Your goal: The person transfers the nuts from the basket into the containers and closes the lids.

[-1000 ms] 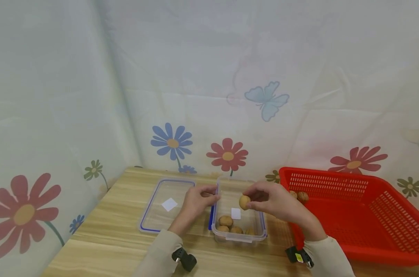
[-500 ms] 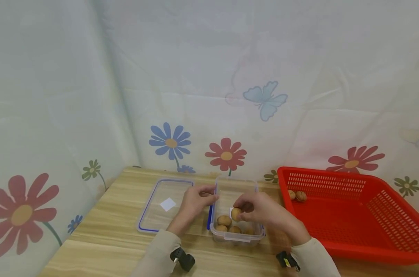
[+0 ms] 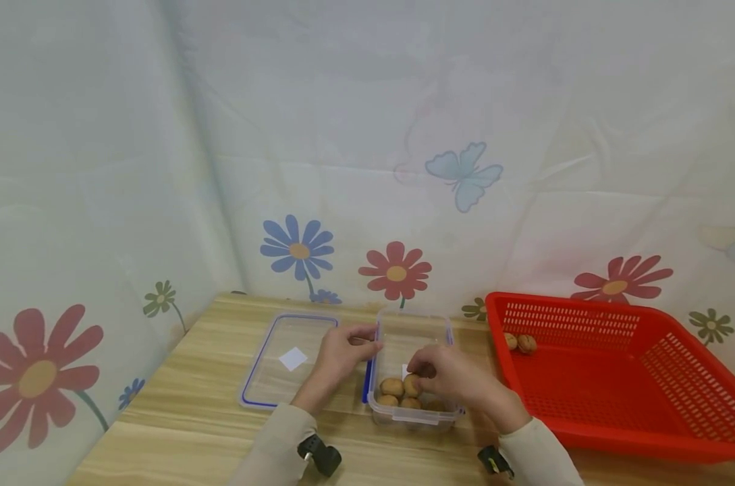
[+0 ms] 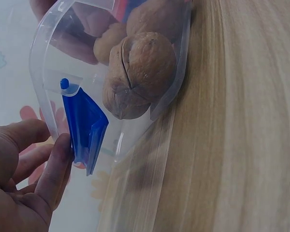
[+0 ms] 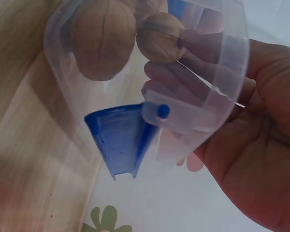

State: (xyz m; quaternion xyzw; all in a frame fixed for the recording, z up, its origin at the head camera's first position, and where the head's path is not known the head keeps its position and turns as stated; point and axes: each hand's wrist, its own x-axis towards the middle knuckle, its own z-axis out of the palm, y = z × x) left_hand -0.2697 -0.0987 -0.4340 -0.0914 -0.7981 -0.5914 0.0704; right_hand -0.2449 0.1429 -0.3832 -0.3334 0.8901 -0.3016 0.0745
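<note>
A clear plastic food box [image 3: 406, 416] with blue side latches stands on the table, several walnuts [image 3: 391, 387] clustered at its near end. My left hand [image 3: 341, 356] holds the box's left rim; in the left wrist view a fingertip lies beside the blue latch [image 4: 84, 128]. Reaching inside over the right rim, my right hand [image 3: 455, 378] pinches a walnut [image 3: 411, 385] among the others. Through the clear wall in the right wrist view, fingertips meet that walnut [image 5: 160, 37]. Part of the thumb is hidden in the head view.
The box's clear lid [image 3: 274, 371], with a blue seal and a white label, lies flat on the wooden table [image 3: 179, 418] at left. A red plastic basket [image 3: 586, 378] stands at right, two walnuts [image 3: 526, 344] in its far left corner. A flowered curtain hangs behind.
My right hand has carried the walnut down and left, from above the box to the others at its near end. The left hand has stayed at the rim.
</note>
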